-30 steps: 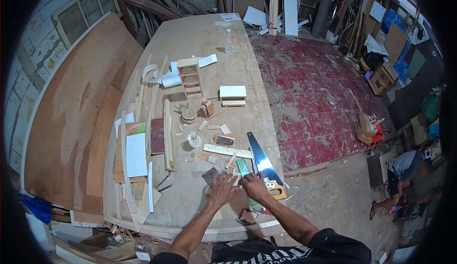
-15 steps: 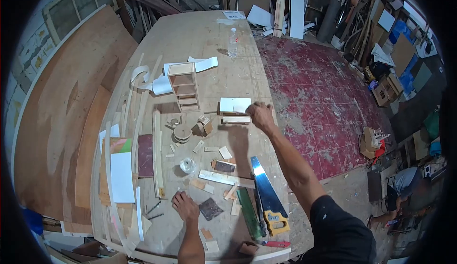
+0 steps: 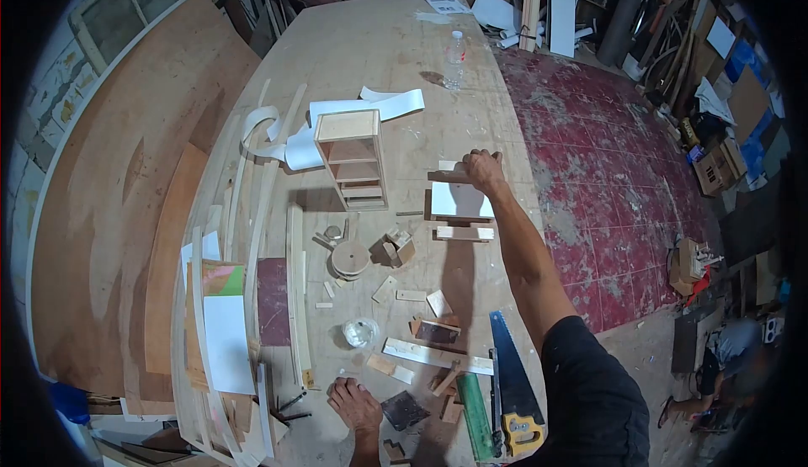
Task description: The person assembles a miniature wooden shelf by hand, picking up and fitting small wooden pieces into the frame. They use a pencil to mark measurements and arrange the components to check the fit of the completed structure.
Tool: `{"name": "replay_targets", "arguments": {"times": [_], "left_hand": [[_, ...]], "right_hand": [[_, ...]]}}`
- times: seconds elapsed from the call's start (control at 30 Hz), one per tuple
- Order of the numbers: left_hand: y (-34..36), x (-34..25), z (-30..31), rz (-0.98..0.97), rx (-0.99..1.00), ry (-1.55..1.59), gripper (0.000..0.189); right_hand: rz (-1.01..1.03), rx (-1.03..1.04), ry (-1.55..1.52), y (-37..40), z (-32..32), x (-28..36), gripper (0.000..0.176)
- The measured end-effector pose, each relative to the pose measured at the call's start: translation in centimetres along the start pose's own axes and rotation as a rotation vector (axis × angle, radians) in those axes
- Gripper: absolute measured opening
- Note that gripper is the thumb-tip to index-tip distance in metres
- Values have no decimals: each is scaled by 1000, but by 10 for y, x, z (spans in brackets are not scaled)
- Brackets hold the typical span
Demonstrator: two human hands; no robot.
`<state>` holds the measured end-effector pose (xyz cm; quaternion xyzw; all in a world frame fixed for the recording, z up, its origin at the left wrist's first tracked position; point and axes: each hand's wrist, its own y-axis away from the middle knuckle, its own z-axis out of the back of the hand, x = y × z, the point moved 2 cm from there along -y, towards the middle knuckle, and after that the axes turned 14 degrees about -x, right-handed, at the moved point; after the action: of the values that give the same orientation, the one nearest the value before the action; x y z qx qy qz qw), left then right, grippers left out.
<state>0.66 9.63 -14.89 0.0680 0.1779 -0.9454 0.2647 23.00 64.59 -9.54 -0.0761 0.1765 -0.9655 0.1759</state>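
Note:
My right hand [image 3: 483, 171] is stretched far over the table, fingers closed on the end of a small pale wooden piece [image 3: 450, 171]; its far side is hidden. Just nearer to me lies a small box-like piece with a white top [image 3: 461, 200], and in front of that a short wooden strip [image 3: 465, 233]. My left hand [image 3: 355, 404] rests palm down on the tabletop, fingers apart and holding nothing, beside a dark square piece [image 3: 405, 411]. A small open wooden shelf unit [image 3: 352, 162] stands upright left of the right hand.
Wood offcuts, a clear cup [image 3: 360, 332], a round wooden piece [image 3: 350, 259] and a handsaw [image 3: 515, 374] with yellow handle lie on the table [image 3: 362, 46]. A water bottle [image 3: 454, 59] stands at the back. Another person [image 3: 724, 358] is low at the right.
My right hand has moved away from me, from the white-topped piece to beyond it, with the small wooden piece in it. The view has shifted; my left hand still rests on the table.

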Motion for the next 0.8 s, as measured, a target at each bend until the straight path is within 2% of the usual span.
{"name": "replay_targets", "arguments": {"times": [0.23,0.57,0.67,0.73,0.8], "left_hand": [[4,3,-4,1,12,-6,32],[1,1,-1,6,14,5,33],[2,2,-3,14,20,-3,34],[0,1,-3,14,12,-2,34],[1,2,-2,11,17,-3,34]], "right_hand": [[-8,156,39,-1,-17,-9,18],[-16,117,-77,-2,-28,-12,15],[-16,216,-4,-7,-29,-14,15],[50,210,-6,-9,-37,-16,20],[-3,158,-92,-7,-28,-20,24]]}}
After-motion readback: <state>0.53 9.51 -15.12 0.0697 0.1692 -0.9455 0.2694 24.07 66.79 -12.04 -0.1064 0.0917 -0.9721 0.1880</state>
